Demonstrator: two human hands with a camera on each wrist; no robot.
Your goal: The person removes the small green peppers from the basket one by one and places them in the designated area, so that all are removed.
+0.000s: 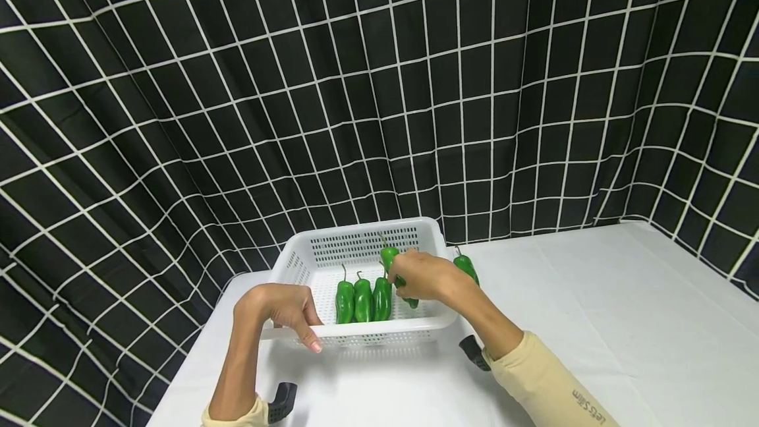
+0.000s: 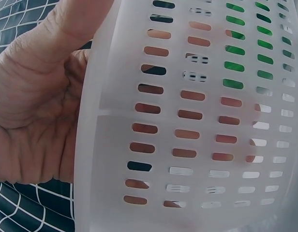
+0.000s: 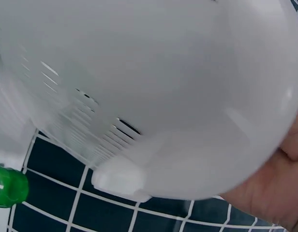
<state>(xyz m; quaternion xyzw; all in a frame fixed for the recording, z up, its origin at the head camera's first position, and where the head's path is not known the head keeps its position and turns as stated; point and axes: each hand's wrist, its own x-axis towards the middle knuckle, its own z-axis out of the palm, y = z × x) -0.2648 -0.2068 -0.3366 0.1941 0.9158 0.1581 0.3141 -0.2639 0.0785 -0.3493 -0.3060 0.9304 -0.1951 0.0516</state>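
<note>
Head view: R hand (image 1: 428, 275) pinching green pepper (image 1: 389, 256) mid-body, stem end past grip, tip below, at R side of basket (image 1: 379, 329) beside 3 others (image 1: 364, 300); L hand (image 1: 286, 306) clamped on basket's near-L.

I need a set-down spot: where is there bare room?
The white table is bare right of the lone pepper and in front of the basket, between the forearms. Crowded: the basket's front middle, with three peppers side by side, and its right part, where the right hand holds another pepper.
</note>
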